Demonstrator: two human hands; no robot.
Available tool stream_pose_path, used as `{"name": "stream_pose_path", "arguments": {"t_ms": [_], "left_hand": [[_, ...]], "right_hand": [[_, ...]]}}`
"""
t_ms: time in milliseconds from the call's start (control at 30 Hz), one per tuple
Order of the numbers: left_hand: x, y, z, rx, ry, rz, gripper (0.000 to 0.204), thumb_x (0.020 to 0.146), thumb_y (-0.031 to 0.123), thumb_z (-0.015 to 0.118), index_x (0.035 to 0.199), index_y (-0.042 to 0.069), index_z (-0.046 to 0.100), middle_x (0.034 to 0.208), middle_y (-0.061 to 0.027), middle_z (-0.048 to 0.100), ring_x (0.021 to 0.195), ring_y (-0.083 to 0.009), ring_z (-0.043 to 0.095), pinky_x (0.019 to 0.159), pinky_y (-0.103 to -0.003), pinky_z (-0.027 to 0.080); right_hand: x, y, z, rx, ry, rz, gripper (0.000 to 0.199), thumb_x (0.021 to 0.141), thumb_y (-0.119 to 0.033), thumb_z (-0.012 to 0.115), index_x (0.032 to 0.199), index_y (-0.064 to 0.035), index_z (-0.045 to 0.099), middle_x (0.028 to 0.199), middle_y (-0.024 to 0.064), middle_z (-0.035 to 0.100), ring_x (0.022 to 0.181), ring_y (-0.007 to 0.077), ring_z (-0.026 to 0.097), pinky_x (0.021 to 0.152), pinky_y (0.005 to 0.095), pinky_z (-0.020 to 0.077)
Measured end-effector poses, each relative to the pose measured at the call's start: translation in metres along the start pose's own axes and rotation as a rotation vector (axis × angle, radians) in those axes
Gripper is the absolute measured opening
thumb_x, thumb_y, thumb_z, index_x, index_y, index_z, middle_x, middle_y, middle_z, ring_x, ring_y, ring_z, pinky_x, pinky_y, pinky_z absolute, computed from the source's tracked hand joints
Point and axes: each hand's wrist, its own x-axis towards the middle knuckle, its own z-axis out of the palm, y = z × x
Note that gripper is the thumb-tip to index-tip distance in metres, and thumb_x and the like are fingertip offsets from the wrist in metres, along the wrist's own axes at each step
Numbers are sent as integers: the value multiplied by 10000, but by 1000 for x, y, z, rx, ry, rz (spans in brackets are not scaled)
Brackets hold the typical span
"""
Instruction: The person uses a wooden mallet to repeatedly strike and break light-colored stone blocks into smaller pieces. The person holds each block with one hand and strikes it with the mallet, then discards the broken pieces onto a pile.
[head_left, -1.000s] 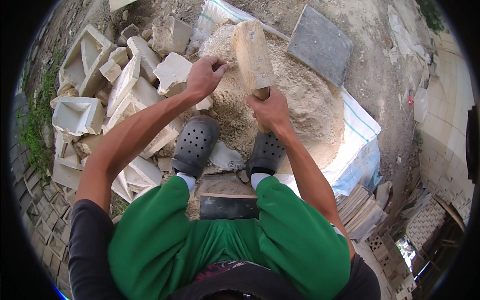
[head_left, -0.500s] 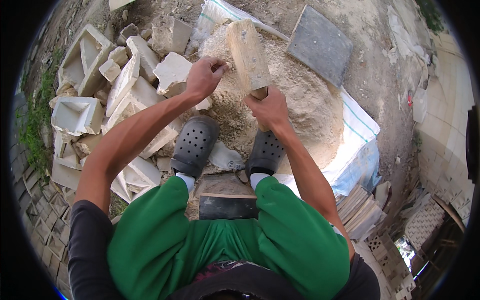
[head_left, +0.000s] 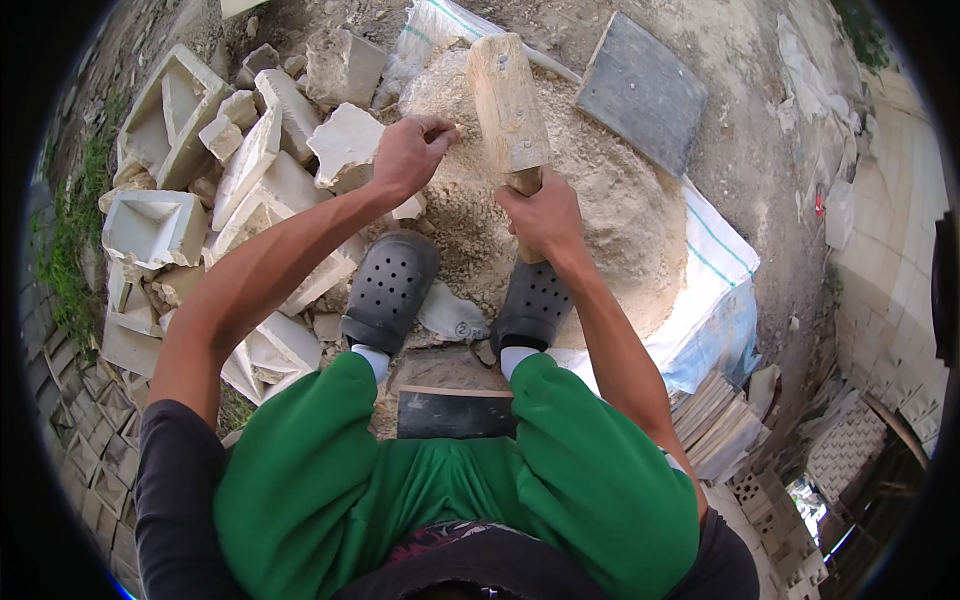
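My right hand (head_left: 541, 212) grips the handle of a big wooden mallet (head_left: 508, 100), its pale block head raised over a mound of crushed pale rubble (head_left: 600, 200). My left hand (head_left: 405, 155) reaches out beside the mallet head, fingers pinched together at the edge of the mound, right next to a broken pale stone chunk (head_left: 345, 145). Whether it holds a small piece is hidden by the fingers. I sit with green trousers and grey perforated clogs (head_left: 390, 290) planted at the foot of the mound.
A heap of broken pale moulded blocks (head_left: 180, 190) lies to the left. A dark square slab (head_left: 642, 92) rests at the far right of the mound, on a white woven sack (head_left: 715, 270). A dark flat plate (head_left: 455, 412) lies between my legs. Stacked tiles (head_left: 715, 425) sit at right.
My left hand has moved from the stone chunk rightward to the rubble's edge. The mallet head has shifted slightly left and tilted more upright.
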Motion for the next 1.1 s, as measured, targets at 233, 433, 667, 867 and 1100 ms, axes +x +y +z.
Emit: {"name": "stream_pose_path", "arguments": {"t_ms": [233,433,667,867,1100], "left_hand": [[-1,2,1,-50,-2,-38,288,937,250,704,1092,12,757,918,-113,775,828,-144,713,781,-299,545],[-2,-3,2,-56,-13,-51,295,935,239,709,1123,16,754,953,-108,778,863,-133,717,790,-287,545],[-2,-3,2,-96,-16,-98,265,926,211,722,1111,25,761,900,-64,766,821,-105,691,773,-277,543],[-4,-2,5,-178,-4,-81,270,927,207,719,1109,11,754,917,-72,766,835,-113,698,784,-276,544],[-9,-4,5,-160,0,-57,302,961,150,665,1211,-18,648,1063,-90,756,928,-138,702,803,-295,549]], "right_hand": [[-5,13,15,47,67,-395,393,809,-287,733,994,57,692,844,230,733,819,343,749,744,414,570],[3,24,16,50,-27,45,415,799,-297,737,976,75,696,850,253,724,818,379,739,738,408,573],[-18,0,-6,66,11,-199,439,798,-298,737,1049,57,682,871,252,725,855,398,731,764,429,563],[-8,11,18,-55,-9,-103,432,790,-298,737,1069,28,687,937,259,728,923,407,720,821,439,554],[-8,7,-4,-7,24,-50,454,759,-297,766,1062,34,691,923,245,736,909,375,734,801,431,561]]}}
